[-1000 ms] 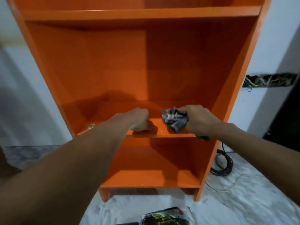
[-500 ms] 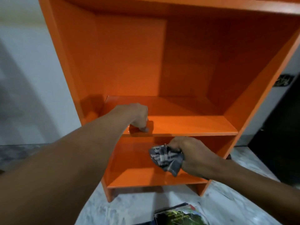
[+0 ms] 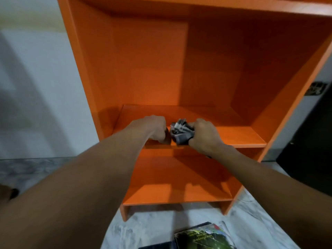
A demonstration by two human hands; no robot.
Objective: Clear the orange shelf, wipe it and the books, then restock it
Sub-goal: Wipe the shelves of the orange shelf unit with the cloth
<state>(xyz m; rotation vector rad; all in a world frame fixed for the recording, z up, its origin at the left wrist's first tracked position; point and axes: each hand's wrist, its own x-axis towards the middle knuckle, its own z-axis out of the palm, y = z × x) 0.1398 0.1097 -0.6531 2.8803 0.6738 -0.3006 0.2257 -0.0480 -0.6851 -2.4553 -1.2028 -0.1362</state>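
1. Two hands reach into the shelf, both at the mid board, close to its front edge.
2. L hand: back of hand up, fingers curled under, resting on the board left of centre. Nothing shows in it.
3. R hand: fingers wrapped round a bunched cloth, grey w/ pale stripes. The cloth sticks out on the hand's left side & lies on the board.
4. Cloth sits between the 2 hands, just beside L hand; can't tell if they touch.
5. Both forearms stretch fwd from the bottom corners of the view, bare, no sleeves in sight.
6. Shelf: orange, upright, standing on the floor w/ its back to a pale wall. Below the mid board is a bottom board, partly in shadow.
7. Books: on the floor in front of the shelf, at the bottom edge of the view, partly cut off. Top one has a dark green cover w/ yellowish lettering, too blurred to read; more pages poke out on its right.
8. Floor is pale, marbled grey-white.
9. Right of the shelf: a dark panel, poss. a door; can't tell.
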